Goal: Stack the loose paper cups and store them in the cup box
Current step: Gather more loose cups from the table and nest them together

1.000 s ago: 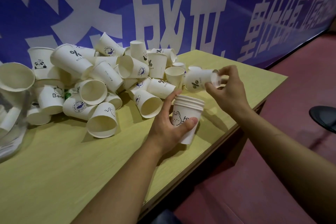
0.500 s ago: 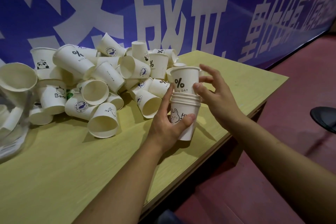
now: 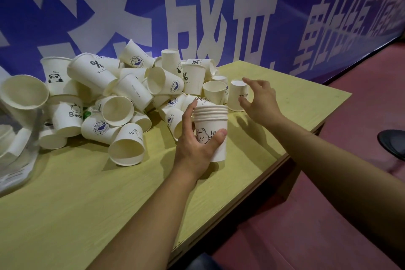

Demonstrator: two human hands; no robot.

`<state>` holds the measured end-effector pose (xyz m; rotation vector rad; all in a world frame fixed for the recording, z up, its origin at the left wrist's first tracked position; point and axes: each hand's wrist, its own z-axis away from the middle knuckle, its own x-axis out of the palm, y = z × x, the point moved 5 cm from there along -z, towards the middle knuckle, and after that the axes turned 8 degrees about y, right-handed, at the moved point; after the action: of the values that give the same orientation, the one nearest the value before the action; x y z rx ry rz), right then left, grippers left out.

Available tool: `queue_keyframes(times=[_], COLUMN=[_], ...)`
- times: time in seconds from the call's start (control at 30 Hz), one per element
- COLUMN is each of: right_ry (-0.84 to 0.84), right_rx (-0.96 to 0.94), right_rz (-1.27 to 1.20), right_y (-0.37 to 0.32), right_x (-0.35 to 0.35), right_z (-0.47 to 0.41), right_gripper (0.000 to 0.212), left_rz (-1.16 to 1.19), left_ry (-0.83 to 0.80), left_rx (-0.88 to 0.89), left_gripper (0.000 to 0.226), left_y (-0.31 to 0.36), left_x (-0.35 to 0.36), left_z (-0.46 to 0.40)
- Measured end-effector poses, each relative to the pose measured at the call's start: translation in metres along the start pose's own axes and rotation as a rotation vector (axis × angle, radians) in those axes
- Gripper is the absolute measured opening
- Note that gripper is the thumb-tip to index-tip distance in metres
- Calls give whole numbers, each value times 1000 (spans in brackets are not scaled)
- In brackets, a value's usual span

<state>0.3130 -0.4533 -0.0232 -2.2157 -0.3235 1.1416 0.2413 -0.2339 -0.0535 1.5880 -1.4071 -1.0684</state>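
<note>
My left hand [image 3: 195, 144] grips a stack of nested white paper cups [image 3: 211, 125] with a rabbit print, upright above the yellow table [image 3: 65, 204]. My right hand [image 3: 260, 101] is open, fingers spread around an upside-down cup marked HELLO [image 3: 237, 94] that stands on the table just right of the pile; I cannot tell if the fingers touch it. A heap of loose white cups [image 3: 114, 98] with printed logos lies across the back left of the table. A clear container [image 3: 15, 138] holding cups sits at the far left edge, partly cut off.
A blue banner with large white characters [image 3: 197, 11] hangs right behind the table. The table's right edge [image 3: 285, 158] drops to a dark red floor. A black round object [image 3: 392, 140] lies on the floor at the far right.
My right hand pushed the percent-sign cup down into the stack, let go, and moved right and back to the upside-down HELLO cup. The left hand kept hold of the stack.
</note>
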Motion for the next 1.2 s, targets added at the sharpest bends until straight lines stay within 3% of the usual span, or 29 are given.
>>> queue_keyframes(times=[0.1,0.2,0.37,0.47,0.6,0.77,0.93,1.07,1.2], right_ry=[-45,-3,143,195,202,13,-87,-50,-166], right_rx=[-13,-36,-65,-38,0,-39,42,95,110], right_rz=[110,71,-31,-174,-468,-736,-811,-777,-758], right_y=[10,14,10,3,-14,-37,-40,-35,-36], right_x=[5,5,-10,-23,-40,-44,-31,-24,-17], right_z=[-9,-7,-1,6,31,65,79,75,72], right_gripper=[58,52,17,9,17,50,16,14,60], left_rz=[-14,-8,-4,-4,1,-26,-39,-61,-51], left_ry=[-4,-10,-41,-60,-155,-243,-234,-238,-228], left_rx=[-3,7,2,4,-37,-32,-26,-19,-24], left_gripper=[84,86,85,82,83,91,98,95,86], left_y=[-1,0,0,1,-1,-5,-7,-6,-4], left_x=[-2,-1,0,0,4,10,10,10,8], left_z=[-1,-1,-1,0,2,4,3,3,3])
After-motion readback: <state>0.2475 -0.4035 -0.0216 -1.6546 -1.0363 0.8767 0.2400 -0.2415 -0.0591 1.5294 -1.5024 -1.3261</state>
